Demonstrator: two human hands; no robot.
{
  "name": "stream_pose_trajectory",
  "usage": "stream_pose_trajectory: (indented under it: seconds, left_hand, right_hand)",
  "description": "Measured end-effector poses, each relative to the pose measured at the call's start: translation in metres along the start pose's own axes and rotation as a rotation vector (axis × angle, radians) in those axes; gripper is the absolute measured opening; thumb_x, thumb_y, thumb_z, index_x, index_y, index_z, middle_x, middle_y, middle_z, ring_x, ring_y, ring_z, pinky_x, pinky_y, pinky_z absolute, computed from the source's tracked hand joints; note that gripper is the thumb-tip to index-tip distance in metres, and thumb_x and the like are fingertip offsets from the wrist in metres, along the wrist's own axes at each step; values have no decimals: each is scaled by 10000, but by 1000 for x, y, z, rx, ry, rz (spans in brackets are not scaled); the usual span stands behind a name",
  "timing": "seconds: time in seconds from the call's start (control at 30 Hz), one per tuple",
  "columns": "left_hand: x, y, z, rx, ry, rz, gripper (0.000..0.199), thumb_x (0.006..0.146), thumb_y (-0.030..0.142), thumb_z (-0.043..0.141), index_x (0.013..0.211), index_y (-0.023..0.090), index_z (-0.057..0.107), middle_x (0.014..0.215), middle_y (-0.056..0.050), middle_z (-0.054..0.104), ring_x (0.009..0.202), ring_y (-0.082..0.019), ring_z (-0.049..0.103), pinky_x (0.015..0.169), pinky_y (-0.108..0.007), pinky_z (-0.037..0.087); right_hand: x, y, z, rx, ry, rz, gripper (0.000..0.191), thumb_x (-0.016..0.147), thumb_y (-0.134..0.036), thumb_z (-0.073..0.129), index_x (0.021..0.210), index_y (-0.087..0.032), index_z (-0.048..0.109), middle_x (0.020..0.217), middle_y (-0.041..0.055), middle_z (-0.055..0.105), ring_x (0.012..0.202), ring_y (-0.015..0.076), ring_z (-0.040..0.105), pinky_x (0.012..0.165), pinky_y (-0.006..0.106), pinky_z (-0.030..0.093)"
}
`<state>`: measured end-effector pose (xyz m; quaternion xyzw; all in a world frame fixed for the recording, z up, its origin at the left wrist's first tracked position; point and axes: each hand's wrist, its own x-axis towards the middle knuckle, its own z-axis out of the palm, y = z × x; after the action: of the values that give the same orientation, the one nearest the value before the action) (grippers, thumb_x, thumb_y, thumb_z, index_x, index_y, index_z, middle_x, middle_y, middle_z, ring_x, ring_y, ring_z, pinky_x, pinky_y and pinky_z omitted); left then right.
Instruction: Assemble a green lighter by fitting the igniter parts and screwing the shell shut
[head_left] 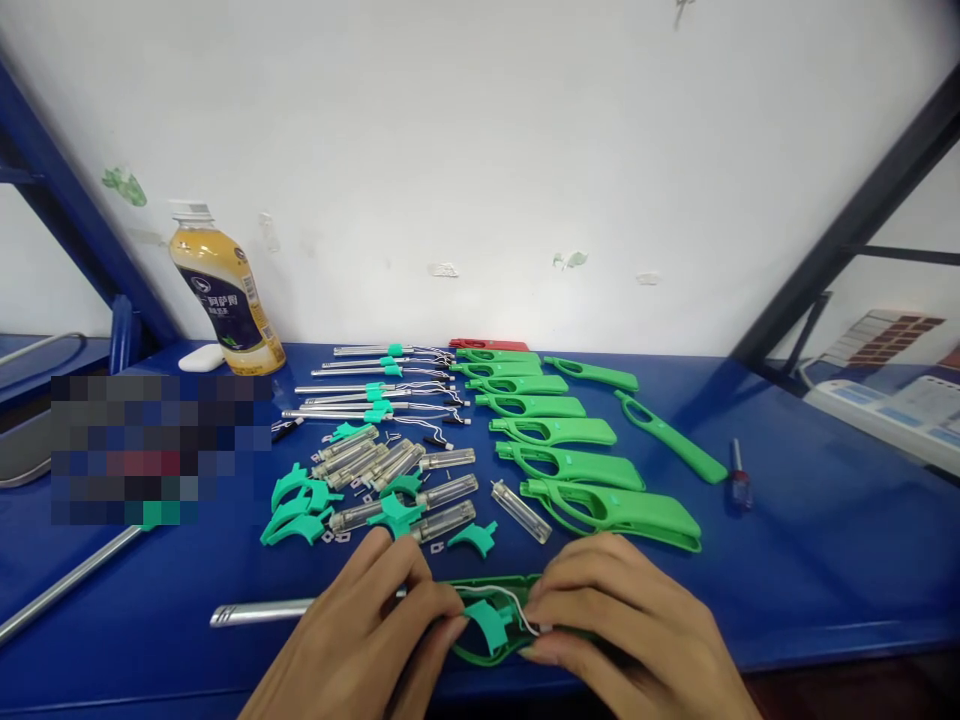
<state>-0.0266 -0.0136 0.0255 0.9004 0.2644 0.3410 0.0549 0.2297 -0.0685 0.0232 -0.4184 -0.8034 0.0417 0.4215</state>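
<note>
Near the table's front edge lies an open green lighter casing (491, 655) between my hands. A teal trigger (487, 625) sits in it, and a white wire (510, 597) runs over the trigger to the right. My left hand (367, 630) is closed, fingertips pinching the casing beside the trigger's left edge. From under that hand a silver metal tube (262, 612) sticks out to the left. My right hand (622, 630) is closed too, its fingertips pressed round a small dark igniter (541, 628) at the wire's end. The fingers hide most of the igniter and the casing's right part.
Beyond my hands lie clear fuel tanks (446, 522), loose teal triggers (296, 515) and tubes with wires (345, 402). Several green casings (622, 512) form a column on the right, near a screwdriver (739, 478). A drink bottle (225, 290) stands at back left.
</note>
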Motion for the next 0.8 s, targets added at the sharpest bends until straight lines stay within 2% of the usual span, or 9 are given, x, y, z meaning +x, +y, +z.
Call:
stream_pose_trajectory:
  seconds: [0.3, 0.5, 0.7, 0.8]
  left_hand:
    - [-2, 2, 9, -18, 29, 26, 231, 1086, 31, 503, 1090, 224, 631, 931, 6, 659, 841, -167, 572, 850, -321, 541]
    - [2, 3, 9, 17, 33, 63, 247, 1078, 0, 488, 1086, 210, 618, 900, 8, 641, 815, -166, 532, 806, -318, 526]
    - [-3, -1, 6, 75, 22, 19, 346, 1031, -34, 487, 1191, 226, 650, 1028, -31, 601, 863, -171, 522, 749, -287, 503]
    - [-7, -5, 4, 82, -22, 32, 397, 1027, -41, 483, 1254, 235, 655, 1099, -37, 636, 939, -172, 561, 806, -282, 527]
  right_hand:
    - [0, 0, 1, 44, 6, 38, 101, 1019, -303, 781, 942, -245, 751, 883, -55, 799, 840, 105, 755, 787, 212, 596]
    - [0, 2, 2, 27, -5, 20, 82, 1041, -293, 747, 975, -248, 763, 927, -45, 809, 848, 109, 759, 780, 214, 597]
    - [0, 0, 0, 34, 1, 11, 57, 1050, -278, 737, 1018, -233, 752, 938, -47, 828, 847, 104, 772, 803, 202, 606]
    - [0, 0, -1, 25, 16, 1, 73, 1063, -285, 717, 1029, -234, 757, 948, -47, 839, 851, 107, 782, 804, 198, 614]
